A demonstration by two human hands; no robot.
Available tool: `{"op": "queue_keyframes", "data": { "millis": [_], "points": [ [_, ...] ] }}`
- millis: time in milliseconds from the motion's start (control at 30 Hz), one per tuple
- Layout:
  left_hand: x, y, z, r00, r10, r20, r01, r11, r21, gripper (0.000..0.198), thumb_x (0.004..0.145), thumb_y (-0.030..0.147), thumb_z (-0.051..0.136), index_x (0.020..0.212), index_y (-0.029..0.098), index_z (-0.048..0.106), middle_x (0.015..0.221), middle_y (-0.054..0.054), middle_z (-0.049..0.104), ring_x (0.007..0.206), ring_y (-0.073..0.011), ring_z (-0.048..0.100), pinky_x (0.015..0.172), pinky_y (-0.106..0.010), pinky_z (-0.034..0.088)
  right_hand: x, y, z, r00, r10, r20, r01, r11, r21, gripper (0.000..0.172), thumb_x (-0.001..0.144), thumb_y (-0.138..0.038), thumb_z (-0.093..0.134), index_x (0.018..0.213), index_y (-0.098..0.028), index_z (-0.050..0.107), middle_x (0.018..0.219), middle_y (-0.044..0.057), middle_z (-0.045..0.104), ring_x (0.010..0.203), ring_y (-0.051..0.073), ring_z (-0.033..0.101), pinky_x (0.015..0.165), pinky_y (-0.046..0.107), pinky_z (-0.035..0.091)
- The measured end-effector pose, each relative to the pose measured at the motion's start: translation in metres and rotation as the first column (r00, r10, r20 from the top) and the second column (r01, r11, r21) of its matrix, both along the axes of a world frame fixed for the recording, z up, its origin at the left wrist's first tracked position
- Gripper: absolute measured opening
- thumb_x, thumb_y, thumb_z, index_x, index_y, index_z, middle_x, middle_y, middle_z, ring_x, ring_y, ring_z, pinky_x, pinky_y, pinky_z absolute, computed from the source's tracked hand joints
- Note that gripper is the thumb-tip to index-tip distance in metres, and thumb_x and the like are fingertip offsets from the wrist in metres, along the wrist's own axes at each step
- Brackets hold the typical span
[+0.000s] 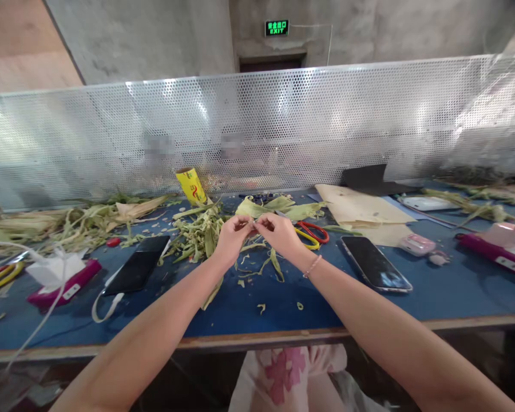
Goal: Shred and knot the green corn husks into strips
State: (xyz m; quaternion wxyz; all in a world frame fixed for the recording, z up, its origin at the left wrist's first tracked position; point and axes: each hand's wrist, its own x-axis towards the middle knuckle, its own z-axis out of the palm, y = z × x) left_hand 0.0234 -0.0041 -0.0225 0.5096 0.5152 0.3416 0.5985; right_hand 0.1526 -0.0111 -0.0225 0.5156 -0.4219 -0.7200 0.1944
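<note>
Over the middle of the blue table (236,320), my left hand (233,236) and my right hand (282,233) meet with fingertips pinched together. Whatever sits between them is too small to make out. Right behind the fingers lies a pale green corn husk (266,206); I cannot tell whether they touch it. A heap of dried husk strips (199,233) is beside my left hand. Scissors with red and yellow handles (315,233) lie partly hidden past my right hand. Below the hands, thin husk scraps (276,266) are scattered.
A black phone (138,266) is at left, another phone (376,264) at right. Magenta power strips (64,286) stand at both sides. At the back are a yellow tube (191,186), brown paper (360,209) and a perforated metal screen (257,126). More husks (90,220) lie left.
</note>
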Motion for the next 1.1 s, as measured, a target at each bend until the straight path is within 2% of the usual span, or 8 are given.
{"op": "queue_keyframes", "data": {
  "millis": [100,267,500,733,933,1100],
  "points": [
    [0.0,0.0,0.001,0.999,-0.025,0.048,0.027,0.999,-0.027,0.029,0.049,0.027,0.076,0.066,0.013,0.057,0.062,0.001,0.061,0.062,-0.011,0.058,0.074,-0.032,0.047,-0.001,0.003,-0.001,0.998,-0.029,-0.047,0.025,0.997,-0.074,0.015,0.071,-0.028,0.051,0.064,-0.016,0.055,0.057,0.0,0.056,0.051,0.01,0.046,0.051,0.022,0.035],
    [0.002,-0.003,0.004,0.994,-0.044,0.096,0.051,0.996,-0.072,0.031,0.044,0.025,0.078,0.063,0.012,0.059,0.062,0.0,0.063,0.061,-0.0111,0.059,0.075,-0.032,0.047,0.001,0.007,0.001,0.995,0.012,-0.1,-0.027,0.989,-0.146,0.016,0.07,-0.029,0.051,0.062,-0.016,0.054,0.055,-0.001,0.054,0.05,0.009,0.045,0.05,0.022,0.035],
    [0.002,-0.003,0.003,0.99,-0.054,0.134,0.069,0.992,-0.107,0.03,0.04,0.023,0.08,0.062,0.011,0.063,0.061,0.0,0.064,0.062,-0.0101,0.059,0.073,-0.029,0.047,0.003,0.007,0.002,0.992,0.018,-0.128,-0.04,0.985,-0.168,0.011,0.065,-0.025,0.053,0.058,-0.016,0.053,0.053,-0.003,0.051,0.049,0.008,0.043,0.049,0.022,0.033],
    [-0.001,0.0,0.0,0.979,-0.138,0.153,0.162,0.974,-0.161,0.028,0.043,0.022,0.08,0.064,0.01,0.066,0.062,-0.001,0.064,0.063,-0.0092,0.059,0.071,-0.026,0.047,0.004,0.009,0.002,0.993,0.053,-0.106,-0.071,0.981,-0.179,0.012,0.064,-0.024,0.054,0.056,-0.015,0.054,0.051,-0.003,0.052,0.048,0.008,0.043,0.048,0.021,0.032],
    [-0.002,0.001,0.001,0.973,-0.164,0.164,0.19,0.969,-0.156,0.025,0.045,0.021,0.079,0.061,0.011,0.064,0.06,0.0,0.061,0.059,-0.0081,0.056,0.065,-0.023,0.045,0.008,0.007,0.007,0.998,0.069,0.011,-0.068,0.992,-0.108,0.008,0.068,-0.02,0.054,0.062,-0.015,0.056,0.057,-0.001,0.056,0.052,0.009,0.047,0.053,0.022,0.038],
    [-0.003,-0.001,0.005,0.974,-0.181,0.134,0.198,0.972,-0.129,0.022,0.051,0.023,0.077,0.062,0.011,0.061,0.058,0.001,0.058,0.054,-0.0066,0.051,0.055,-0.021,0.041,0.015,0.007,0.01,0.992,0.066,0.11,-0.075,0.994,0.077,0.007,0.07,-0.014,0.053,0.069,-0.015,0.06,0.066,0.001,0.059,0.058,0.009,0.05,0.057,0.023,0.041]
  ]
}}
